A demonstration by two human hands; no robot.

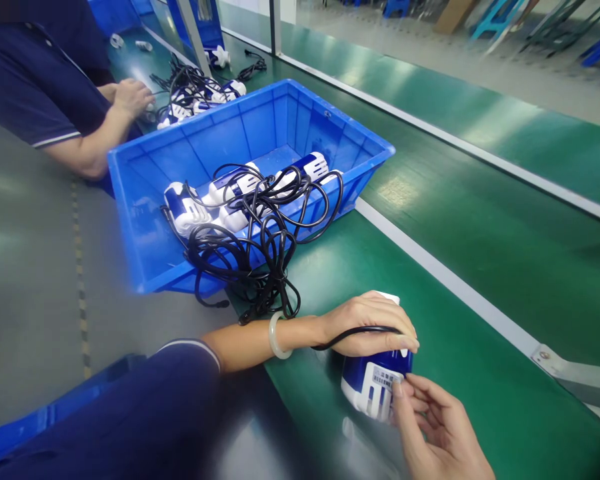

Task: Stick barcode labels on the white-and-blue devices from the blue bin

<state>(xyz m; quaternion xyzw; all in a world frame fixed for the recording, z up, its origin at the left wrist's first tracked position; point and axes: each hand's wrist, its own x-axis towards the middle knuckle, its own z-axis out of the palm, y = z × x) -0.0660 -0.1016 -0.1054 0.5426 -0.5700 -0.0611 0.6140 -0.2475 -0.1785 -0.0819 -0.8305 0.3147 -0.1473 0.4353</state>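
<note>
My left hand (367,325) is wrapped over the top of a blue and white device (375,390) lying on the green belt, and the device's black cord (353,332) runs across my fingers. My right hand (437,427) touches the white label (387,381) on the device's side with thumb and fingertips pressed together. A pale bangle (276,335) sits on my left wrist.
A blue plastic bin (145,220) behind my left arm holds several blue and white devices (240,200) with tangled black cords (260,260) spilling over its front wall. Another person's hand (133,97) works at a pile of the same devices (200,97) further up the belt.
</note>
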